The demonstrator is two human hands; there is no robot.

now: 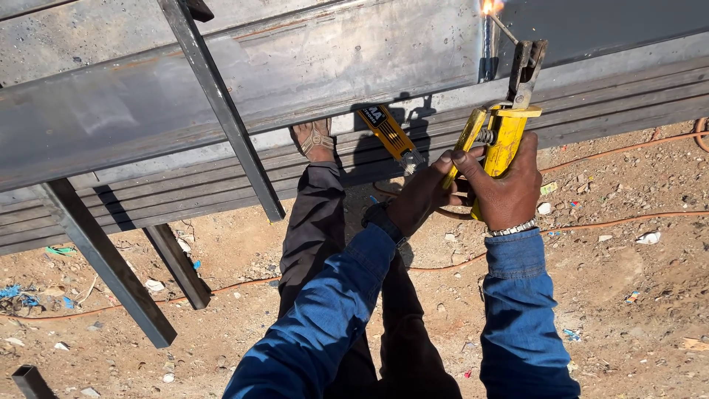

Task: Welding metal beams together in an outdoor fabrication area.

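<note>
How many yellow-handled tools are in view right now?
2. The yellow electrode holder is gripped by both hands, right hand and left hand, below the spark. A second yellow-handled tool rests on the steel beam's edge, left of them.

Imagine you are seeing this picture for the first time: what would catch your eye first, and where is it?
The bright spark at the top edge, where a thin rod meets the grey steel panel, draws the eye first. Just below it, the right hand grips a yellow electrode holder, with the left hand steadying it from the side. Lower down, both blue denim sleeves stand out against the sandy ground.
</note>
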